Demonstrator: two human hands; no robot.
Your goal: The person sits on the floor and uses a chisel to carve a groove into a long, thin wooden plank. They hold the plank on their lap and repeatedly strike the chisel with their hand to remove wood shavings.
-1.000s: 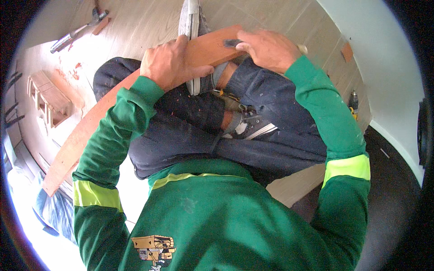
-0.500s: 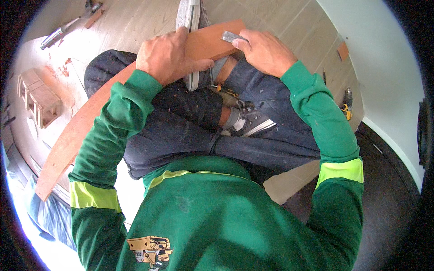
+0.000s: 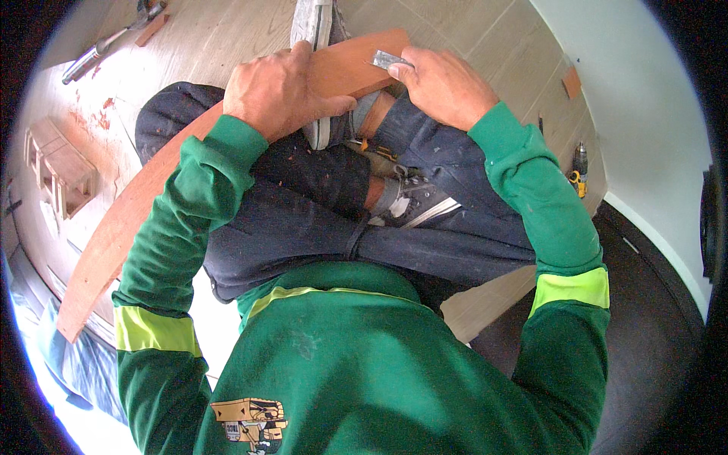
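Note:
A long, curved reddish-brown wooden board [image 3: 353, 64] slants across my lap, from the upper middle down to the lower left. My left hand [image 3: 269, 92] is wrapped over its upper part, with the thumb pointing right across the wood. Near the board's upper right end, my right hand [image 3: 449, 87] pinches a flat grey metal blade [image 3: 390, 60] between thumb and fingers. The blade's tip lies over the board's face; whether it touches cannot be made out. Any handle is hidden inside the hand.
A small wooden frame-like block [image 3: 67, 171] stands on the floor at left, near reddish shavings [image 3: 100, 114]. A silver-and-black tool [image 3: 95, 57] lies at upper left. At right are a yellow-and-black drill [image 3: 580, 171] and a wood offcut [image 3: 572, 82] beside the white wall [image 3: 637, 98].
The board and both hands have shifted very slightly up and left in the picture, along with the whole scene. Both grips stay the same.

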